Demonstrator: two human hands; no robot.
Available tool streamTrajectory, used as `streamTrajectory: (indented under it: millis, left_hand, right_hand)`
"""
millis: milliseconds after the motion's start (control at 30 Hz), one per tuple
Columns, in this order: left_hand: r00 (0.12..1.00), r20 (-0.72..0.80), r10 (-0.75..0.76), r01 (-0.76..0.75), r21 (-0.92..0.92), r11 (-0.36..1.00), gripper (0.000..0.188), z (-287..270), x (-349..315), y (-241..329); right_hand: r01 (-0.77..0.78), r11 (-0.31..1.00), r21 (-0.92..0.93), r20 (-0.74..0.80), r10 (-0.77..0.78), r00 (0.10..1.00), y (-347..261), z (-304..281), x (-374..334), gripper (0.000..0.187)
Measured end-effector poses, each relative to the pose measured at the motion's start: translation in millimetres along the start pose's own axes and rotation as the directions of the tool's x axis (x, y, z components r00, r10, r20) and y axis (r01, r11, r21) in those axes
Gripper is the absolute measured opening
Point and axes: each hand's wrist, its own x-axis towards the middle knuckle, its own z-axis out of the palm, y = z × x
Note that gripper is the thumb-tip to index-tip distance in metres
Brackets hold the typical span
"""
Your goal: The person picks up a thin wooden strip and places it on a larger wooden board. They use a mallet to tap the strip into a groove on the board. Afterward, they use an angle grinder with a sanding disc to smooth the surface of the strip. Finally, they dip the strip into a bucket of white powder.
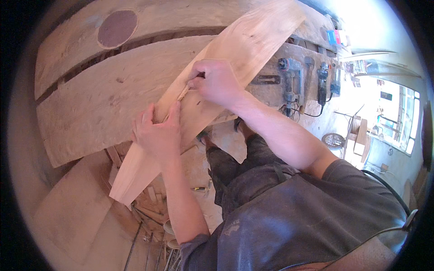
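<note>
A long pale wooden board [239,49] lies slantwise across the workbench, its near end [135,174] jutting past the bench edge. Along its left side runs a rough, splintered patch [182,95]. My left hand [158,135] rests on the board just below that patch, with thumb and fingers apart. At the upper end of the patch, my right hand [214,83] is closed, its fingertips pinched near the board's edge. Whatever is between those fingers is hidden or too small to name.
The workbench [90,108] has thick planks with a dark gap between them. A round brown disc [117,29] lies at the far left. A metal clamp [291,83] and a corded power tool [323,83] are at right. Wood offcuts [151,198] and metal rods [147,246] lie below.
</note>
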Motion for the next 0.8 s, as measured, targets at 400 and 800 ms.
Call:
streamTrajectory:
  millis: [400, 800]
  left_hand:
    - [0.995, -0.037, 0.089, -0.085, 0.106, 0.991, 0.049, 2, -8, 12]
    - [0.88, 0.003, 0.475, -0.474, -0.066, 0.878, 0.013, -2, -4, 2]
  right_hand:
    - [-0.321, 0.899, 0.297, -0.201, 0.387, 0.9, 47, -85, -78, 0.011]
    - [-0.551, 0.739, 0.389, -0.169, 0.645, 0.745, 132, -110, -181, 0.014]
